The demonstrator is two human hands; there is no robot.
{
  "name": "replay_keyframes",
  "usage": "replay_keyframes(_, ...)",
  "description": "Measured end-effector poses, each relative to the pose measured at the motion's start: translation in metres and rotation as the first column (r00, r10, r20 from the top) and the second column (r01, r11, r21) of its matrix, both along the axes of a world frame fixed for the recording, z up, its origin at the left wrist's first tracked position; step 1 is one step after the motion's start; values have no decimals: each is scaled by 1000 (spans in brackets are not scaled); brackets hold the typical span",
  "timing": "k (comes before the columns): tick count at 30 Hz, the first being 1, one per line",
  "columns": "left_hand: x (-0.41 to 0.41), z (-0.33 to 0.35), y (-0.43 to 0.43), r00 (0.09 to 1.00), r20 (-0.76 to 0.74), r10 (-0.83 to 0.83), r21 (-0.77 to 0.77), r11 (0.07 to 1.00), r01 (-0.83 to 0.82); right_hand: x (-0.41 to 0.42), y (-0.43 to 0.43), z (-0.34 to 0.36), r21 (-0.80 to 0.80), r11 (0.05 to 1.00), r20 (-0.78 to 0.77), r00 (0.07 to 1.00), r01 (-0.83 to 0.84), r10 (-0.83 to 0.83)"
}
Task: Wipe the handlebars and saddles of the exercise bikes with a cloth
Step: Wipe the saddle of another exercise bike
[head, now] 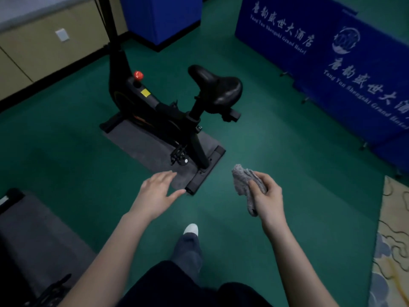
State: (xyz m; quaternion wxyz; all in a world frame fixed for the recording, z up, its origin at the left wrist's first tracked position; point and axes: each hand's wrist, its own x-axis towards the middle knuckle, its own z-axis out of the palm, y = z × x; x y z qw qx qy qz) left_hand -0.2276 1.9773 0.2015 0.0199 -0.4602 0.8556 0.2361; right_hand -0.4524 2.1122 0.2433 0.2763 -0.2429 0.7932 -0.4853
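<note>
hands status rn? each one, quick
Left hand: open, fingers spread, holding nothing.
Right hand: closed around the grey cloth, held in the air, clear of the exercise bike.

One exercise bike (155,111) showed whole, with one saddle (218,87) and one red knob (138,75). Grey mats numbered two: one grey mat (137,142) under it, another at the floor's left edge. One cloth (244,185), one left hand (158,193), one right hand (269,200), one white shoe (191,229).
</note>
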Motion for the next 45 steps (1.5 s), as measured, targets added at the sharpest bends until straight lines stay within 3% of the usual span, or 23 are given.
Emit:
replay_keyframes(7, -36, -18, -76, 993, 117, -18, 54, 998, 12, -42, -88, 7, 46, 996, -66, 995, -76, 78)
replay_keyframes(20, -123, -22, -125, 991, 115, 73, 82, 993, -83, -150, -130, -2, 39, 995, -64, 993, -95, 98)
replay_keyframes(34, -304, -4, -128, 909, -20, 417, 17, 909, -417, -358, -147, -6, -8, 970, 5, 970, -243, 243)
replay_keyframes(45, -321, -1, -173, 801, -28, 598, 30, 802, -597, -373, -241, -12, -57, 886, 48, 885, -461, 463)
